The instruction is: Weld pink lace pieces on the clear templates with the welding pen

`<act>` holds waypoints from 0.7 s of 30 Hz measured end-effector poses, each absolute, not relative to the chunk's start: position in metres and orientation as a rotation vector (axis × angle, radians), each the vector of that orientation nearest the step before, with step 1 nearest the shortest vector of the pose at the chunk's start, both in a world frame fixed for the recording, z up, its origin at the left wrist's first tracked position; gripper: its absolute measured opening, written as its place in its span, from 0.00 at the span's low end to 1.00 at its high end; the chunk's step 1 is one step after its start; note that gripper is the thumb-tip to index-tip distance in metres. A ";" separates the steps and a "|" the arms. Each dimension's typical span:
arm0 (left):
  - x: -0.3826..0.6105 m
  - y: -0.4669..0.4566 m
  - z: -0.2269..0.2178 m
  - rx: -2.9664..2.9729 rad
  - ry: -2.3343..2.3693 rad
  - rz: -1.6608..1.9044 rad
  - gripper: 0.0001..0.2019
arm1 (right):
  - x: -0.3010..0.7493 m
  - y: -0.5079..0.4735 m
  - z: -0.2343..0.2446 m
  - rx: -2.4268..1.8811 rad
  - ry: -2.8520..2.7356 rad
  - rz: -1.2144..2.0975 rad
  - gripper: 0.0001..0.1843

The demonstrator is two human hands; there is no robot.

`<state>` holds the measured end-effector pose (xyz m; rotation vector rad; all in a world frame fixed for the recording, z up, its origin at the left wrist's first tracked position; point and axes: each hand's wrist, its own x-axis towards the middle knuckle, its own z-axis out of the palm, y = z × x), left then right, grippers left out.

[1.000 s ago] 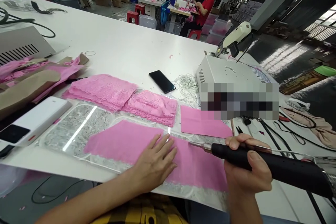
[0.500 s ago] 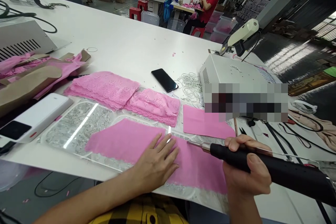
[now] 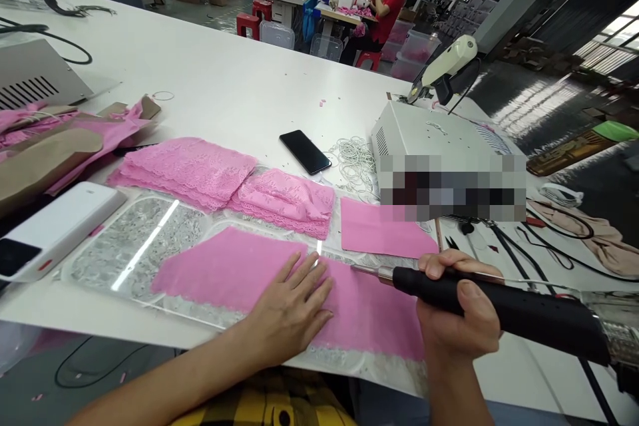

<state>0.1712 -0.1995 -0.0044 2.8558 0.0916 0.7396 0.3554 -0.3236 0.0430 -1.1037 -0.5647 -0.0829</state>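
My left hand (image 3: 294, 309) lies flat with its fingers spread on pink fabric pieces (image 3: 219, 266), which rest on a clear patterned mat (image 3: 140, 246). In my right hand (image 3: 459, 313) is a thick black-handled tool (image 3: 524, 309) with a thin metal tip. That tip points left, at the upper part of the right-hand fabric piece (image 3: 374, 313), close to my left fingers. Whether it touches the cloth I cannot tell. Behind the hands lie a stack of pink lace pieces (image 3: 190, 170), a smaller lace stack (image 3: 284, 200) and a flat pink piece (image 3: 382, 226).
A phone (image 3: 305, 151) and tangled white cord (image 3: 354, 163) lie behind the lace. At right stands a grey machine box (image 3: 429, 133), with black cables (image 3: 524, 259) beside it. A white device (image 3: 64, 229) sits at left. A person in red (image 3: 392, 13) works at a sewing machine beyond.
The whole view has shifted, so everything appears slightly further left. Both hands, the tool and the fabric keep nearly the same places relative to one another.
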 end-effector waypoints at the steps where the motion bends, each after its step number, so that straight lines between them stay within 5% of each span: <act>1: 0.171 -0.199 -0.005 2.854 0.095 0.741 0.16 | 0.358 -0.325 0.044 -1.097 -0.537 -0.102 0.07; 21: 0.171 -0.196 -0.003 2.873 0.061 0.772 0.15 | 0.368 -0.348 0.044 -1.121 -0.456 -0.195 0.07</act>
